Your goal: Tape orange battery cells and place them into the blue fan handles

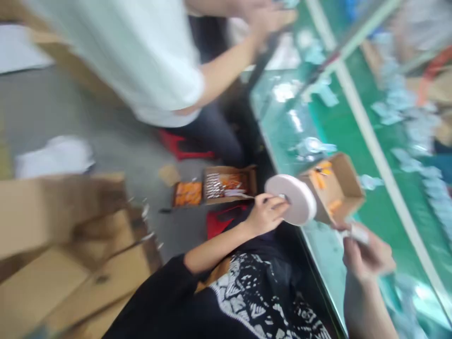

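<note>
A wide white roll [296, 200], like tape or ribbon on a reel, is gripped by my left hand [266, 214], with fingertips at its centre hole. It is held at the table's near edge, beside an open cardboard box [348, 181] that has orange pieces [321, 175] inside. My right hand [369, 252] is closed in a pinch around a small whitish piece [358, 234], close to the box's lower corner. Motion blur keeps me from telling what that piece is. On the table beyond the box lies a pale blue-white part [312, 146].
A co-worker in a pale shirt [141, 52] sits at the same green table [335, 122], arms over it. Many light-blue parts [399, 103] lie across a white rail [367, 127]. Boxes of orange items [189, 193] are below, with large cardboard cartons [63, 212] at left.
</note>
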`<state>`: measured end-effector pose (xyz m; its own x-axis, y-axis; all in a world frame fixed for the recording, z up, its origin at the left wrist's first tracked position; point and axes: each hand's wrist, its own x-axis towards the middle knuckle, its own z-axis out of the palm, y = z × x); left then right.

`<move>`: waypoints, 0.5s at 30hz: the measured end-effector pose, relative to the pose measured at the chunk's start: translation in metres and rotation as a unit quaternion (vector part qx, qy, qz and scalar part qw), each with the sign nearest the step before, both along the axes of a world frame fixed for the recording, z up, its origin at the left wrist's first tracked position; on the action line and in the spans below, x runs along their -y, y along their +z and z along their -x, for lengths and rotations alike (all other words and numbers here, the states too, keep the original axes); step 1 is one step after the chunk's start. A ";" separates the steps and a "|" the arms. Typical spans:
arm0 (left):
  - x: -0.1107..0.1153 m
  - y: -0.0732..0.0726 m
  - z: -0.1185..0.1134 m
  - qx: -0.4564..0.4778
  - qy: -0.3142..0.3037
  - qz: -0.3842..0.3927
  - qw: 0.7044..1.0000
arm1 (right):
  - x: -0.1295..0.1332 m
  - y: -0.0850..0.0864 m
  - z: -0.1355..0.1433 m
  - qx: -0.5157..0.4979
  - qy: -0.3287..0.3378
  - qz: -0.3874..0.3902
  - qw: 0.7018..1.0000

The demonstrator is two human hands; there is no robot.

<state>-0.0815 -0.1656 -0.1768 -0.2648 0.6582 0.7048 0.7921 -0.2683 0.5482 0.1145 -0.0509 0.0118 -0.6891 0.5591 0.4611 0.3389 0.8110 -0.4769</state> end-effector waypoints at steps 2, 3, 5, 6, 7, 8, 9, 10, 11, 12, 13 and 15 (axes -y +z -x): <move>0.008 0.006 0.005 0.037 0.032 0.007 0.999 | -0.032 0.020 -0.012 0.066 -0.115 -0.070 0.989; 0.010 0.006 0.011 0.046 0.039 0.000 0.998 | -0.051 0.028 -0.013 0.139 -0.144 -0.045 0.979; 0.008 0.008 0.026 0.044 0.039 -0.023 0.998 | -0.092 0.040 -0.013 0.302 -0.129 0.032 0.944; 0.006 0.010 0.033 0.035 0.039 -0.035 0.998 | -0.110 0.043 -0.011 0.373 -0.110 0.057 0.919; 0.004 0.013 0.038 0.024 0.039 -0.044 0.998 | -0.125 0.043 -0.009 0.428 -0.093 0.076 0.896; 0.003 0.017 0.041 0.011 0.036 -0.050 0.998 | -0.135 0.040 -0.004 0.466 -0.083 0.092 0.876; 0.003 0.021 0.043 -0.001 0.031 -0.052 0.998 | -0.141 0.034 0.002 0.483 -0.078 0.101 0.866; 0.004 0.026 0.042 -0.011 0.024 -0.050 0.998 | -0.143 0.026 0.010 0.481 -0.081 0.106 0.866; 0.004 0.030 0.039 -0.017 0.016 -0.045 0.999 | -0.143 0.016 0.018 0.466 -0.087 0.112 0.873; 0.003 0.035 0.035 -0.021 0.008 -0.042 0.999 | -0.142 0.006 0.026 0.447 -0.095 0.121 0.881; 0.001 0.039 0.031 -0.021 0.000 -0.038 0.999 | -0.141 -0.005 0.033 0.425 -0.105 0.133 0.889; -0.004 0.046 0.021 -0.018 -0.021 -0.030 0.999 | -0.141 -0.022 0.041 0.386 -0.121 0.172 0.899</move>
